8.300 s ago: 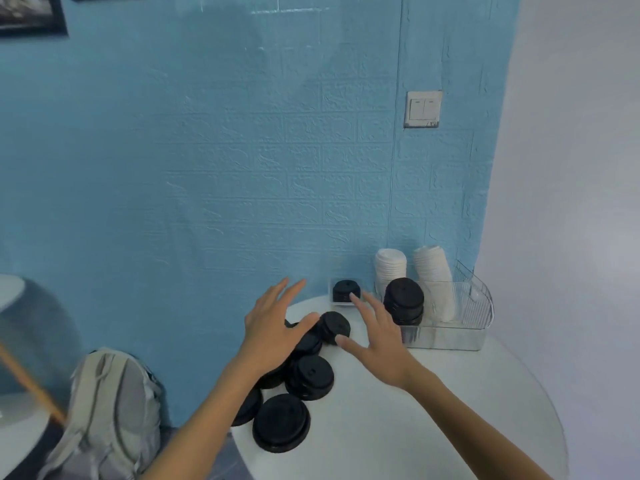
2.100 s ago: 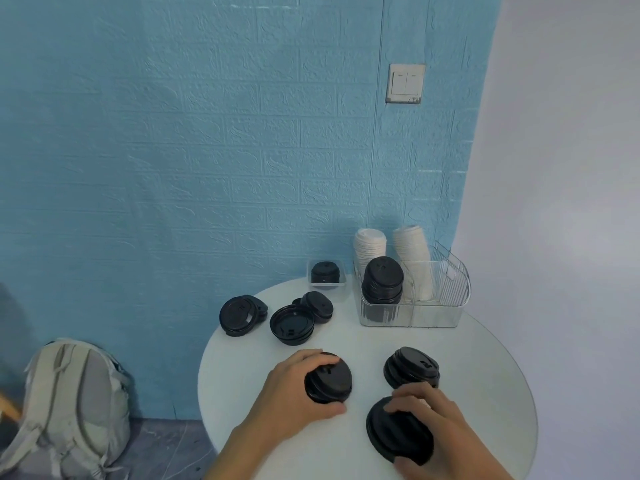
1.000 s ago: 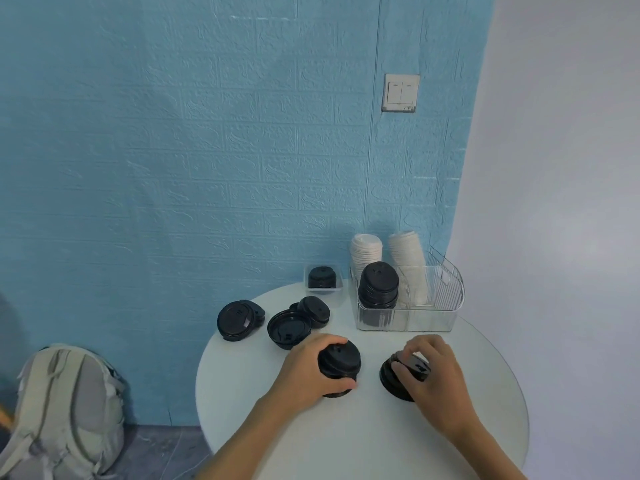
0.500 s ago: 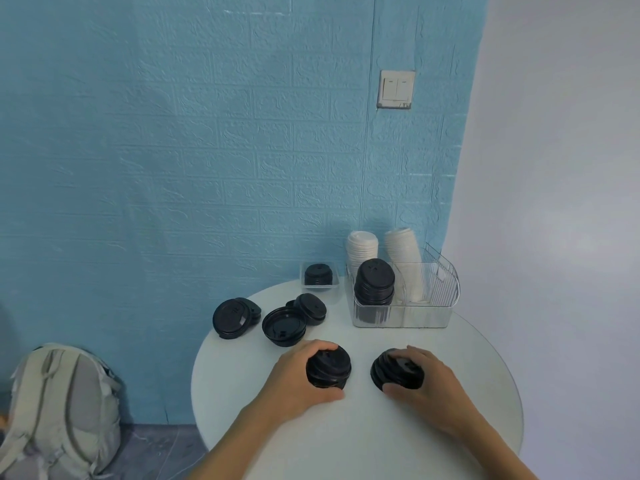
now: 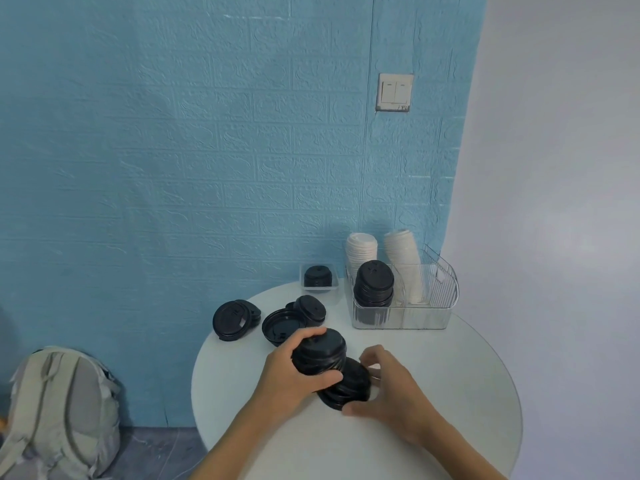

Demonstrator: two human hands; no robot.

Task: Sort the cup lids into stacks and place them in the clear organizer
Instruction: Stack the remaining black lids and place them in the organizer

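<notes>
left hand (image 5: 294,372) now grips a small stack of black lids (image 5: 320,351), lifted and tilted over the second stack (image 5: 348,386) that right hand (image 5: 384,386) cups on the table (image 5: 450,393); half a second ago the stacks sat apart, so they're being merged (good for sorting). loose lids (image 5: 235,318) remain at back left; organizer (image 5: 405,313) already holds lids, unchanged

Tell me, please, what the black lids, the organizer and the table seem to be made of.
Black lids: probably thin moulded plastic, matte with a faint sheen.
Organizer: clear ribbed plastic, likely acrylic; its contents show through.
Table: smooth white top; material unclear.
</notes>
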